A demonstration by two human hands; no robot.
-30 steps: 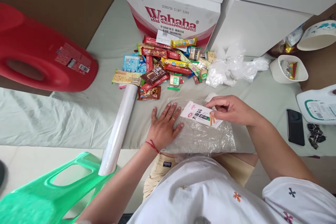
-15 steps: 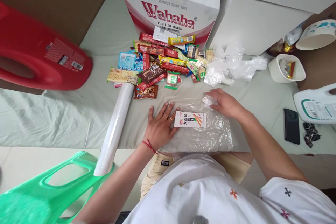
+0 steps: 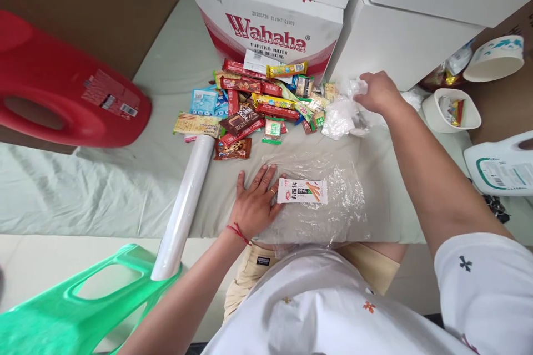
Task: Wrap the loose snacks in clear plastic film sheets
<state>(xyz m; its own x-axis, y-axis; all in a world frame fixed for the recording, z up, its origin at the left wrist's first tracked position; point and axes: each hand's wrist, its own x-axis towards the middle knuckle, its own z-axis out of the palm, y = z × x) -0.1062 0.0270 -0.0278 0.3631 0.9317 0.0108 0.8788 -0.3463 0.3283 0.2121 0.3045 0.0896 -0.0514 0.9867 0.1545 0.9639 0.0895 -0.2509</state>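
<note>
My left hand (image 3: 255, 208) lies flat with fingers spread on the left edge of a clear plastic film sheet (image 3: 341, 216). Its thumb side is against a white snack packet (image 3: 302, 191), printed with orange sticks, which rests on the film. Over at the back right, my right hand (image 3: 380, 93) pinches a wad of crumpled clear plastic (image 3: 356, 87) above a heap of similar crumpled plastic (image 3: 338, 117). To the left of that heap is a pile of wrapped snacks (image 3: 245, 116) in red, yellow, brown, blue and green wrappers.
A roll of plastic film (image 3: 185, 205) overhangs the front edge above a green plastic stool (image 3: 50, 310). Around the cloth-covered surface stand a red jug (image 3: 75, 89), a Wahaba-type water carton (image 3: 266, 16), a white bowl (image 3: 452, 110) with packets, and a white bottle (image 3: 499, 163).
My right hand has moved from the film sheet up and away to the heap at the back, carrying the crumpled plastic. My left hand and the snack packet have stayed in place.
</note>
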